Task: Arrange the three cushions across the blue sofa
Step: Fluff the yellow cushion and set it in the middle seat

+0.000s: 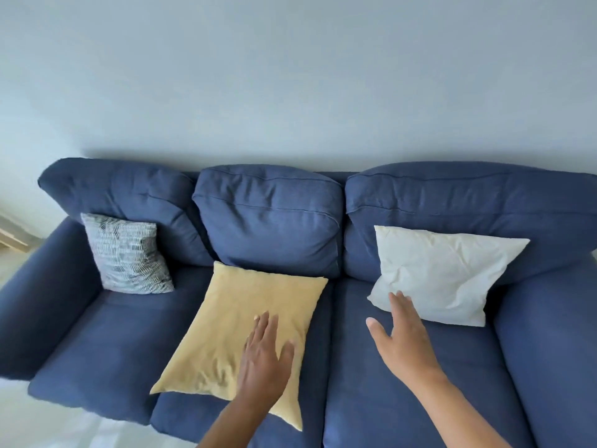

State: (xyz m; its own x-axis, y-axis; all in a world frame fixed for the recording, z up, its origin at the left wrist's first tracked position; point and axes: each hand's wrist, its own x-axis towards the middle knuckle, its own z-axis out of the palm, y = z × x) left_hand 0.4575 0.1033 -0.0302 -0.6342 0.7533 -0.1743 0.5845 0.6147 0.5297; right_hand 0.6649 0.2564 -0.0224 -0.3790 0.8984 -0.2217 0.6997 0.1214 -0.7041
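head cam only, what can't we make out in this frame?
- Blue fabric sofa: right arm and front edge cut off by the frame edges.
- Flat yellow cushion: near right part hidden under the left hand.
- White crumpled cushion: whether the right hand touches it; fingertips overlap its corner.
- Pale wooden object at the left edge: cropped, unidentifiable.
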